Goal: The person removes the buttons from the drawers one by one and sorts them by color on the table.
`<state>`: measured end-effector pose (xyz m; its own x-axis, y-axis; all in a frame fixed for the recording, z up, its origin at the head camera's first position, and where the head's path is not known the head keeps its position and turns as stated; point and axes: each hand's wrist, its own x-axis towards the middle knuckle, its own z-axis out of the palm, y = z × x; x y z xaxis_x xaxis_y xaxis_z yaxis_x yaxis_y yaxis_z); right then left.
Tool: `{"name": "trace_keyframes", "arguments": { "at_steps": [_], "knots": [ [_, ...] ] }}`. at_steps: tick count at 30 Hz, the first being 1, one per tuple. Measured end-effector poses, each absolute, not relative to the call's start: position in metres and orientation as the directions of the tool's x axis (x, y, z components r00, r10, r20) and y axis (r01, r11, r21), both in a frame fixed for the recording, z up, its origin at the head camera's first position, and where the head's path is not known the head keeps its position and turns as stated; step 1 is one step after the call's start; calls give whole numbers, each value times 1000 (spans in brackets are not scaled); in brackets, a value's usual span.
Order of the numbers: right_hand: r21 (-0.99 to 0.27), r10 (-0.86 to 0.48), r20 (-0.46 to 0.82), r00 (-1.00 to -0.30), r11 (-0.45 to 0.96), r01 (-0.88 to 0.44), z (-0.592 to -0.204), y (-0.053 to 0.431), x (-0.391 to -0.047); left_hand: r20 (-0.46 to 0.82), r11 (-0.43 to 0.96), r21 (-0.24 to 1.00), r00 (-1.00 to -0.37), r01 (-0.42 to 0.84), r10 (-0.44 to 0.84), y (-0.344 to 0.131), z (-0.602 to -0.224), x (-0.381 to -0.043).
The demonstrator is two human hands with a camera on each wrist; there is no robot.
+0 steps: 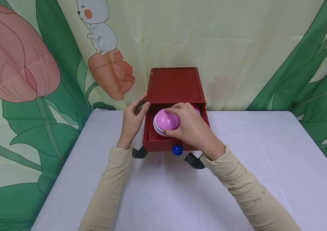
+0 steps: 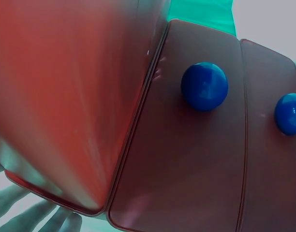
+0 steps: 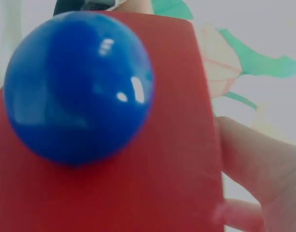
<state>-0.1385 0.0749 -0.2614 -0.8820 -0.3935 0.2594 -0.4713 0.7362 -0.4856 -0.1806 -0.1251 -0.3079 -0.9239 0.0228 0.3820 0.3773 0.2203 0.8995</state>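
My right hand pinches a pink dome-shaped object with a white rim, between thumb and fingers. It sits inside, or just over, the pulled-out top drawer of a red cabinet. In the right wrist view the drawer front's blue knob looms large, with right-hand fingers past the drawer's edge. My left hand is against the cabinet's left side, fingers extended. Its fingers show at the lower left of the left wrist view. Another bit of pink lies behind the right hand, mostly hidden.
Lower drawer fronts with blue knobs appear closed in the left wrist view. The cabinet stands on a white-covered table near its back edge. Behind hangs a cloth printed with a rabbit, a carrot and plants. Dark straps circle both wrists.
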Motion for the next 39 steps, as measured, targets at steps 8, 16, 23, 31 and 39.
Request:
{"name": "trace_keyframes", "arguments": {
  "at_steps": [8, 16, 23, 31, 39],
  "knots": [
    [-483, -383, 327, -864, 718, -502, -254, 89, -134, 393, 246, 890, -920, 383, 13, -124, -310, -181],
    [-509, -359, 374, -855, 692, -512, -247, 102, -128, 410, 238, 884, -912, 403, 22, -123, -308, -181],
    [-548, -341, 365, -867, 674, -495, -240, 112, -124, 442, 202, 877, -897, 437, 22, -127, -325, -194],
    [-554, -320, 382, -867, 672, -492, -235, 126, -121, 471, 216, 858, -882, 465, 27, -131, -339, -206],
    [-543, -267, 409, -872, 697, -468, -231, 142, -116, 471, 219, 858, -882, 465, 27, -131, -339, -206]
  ]
}}
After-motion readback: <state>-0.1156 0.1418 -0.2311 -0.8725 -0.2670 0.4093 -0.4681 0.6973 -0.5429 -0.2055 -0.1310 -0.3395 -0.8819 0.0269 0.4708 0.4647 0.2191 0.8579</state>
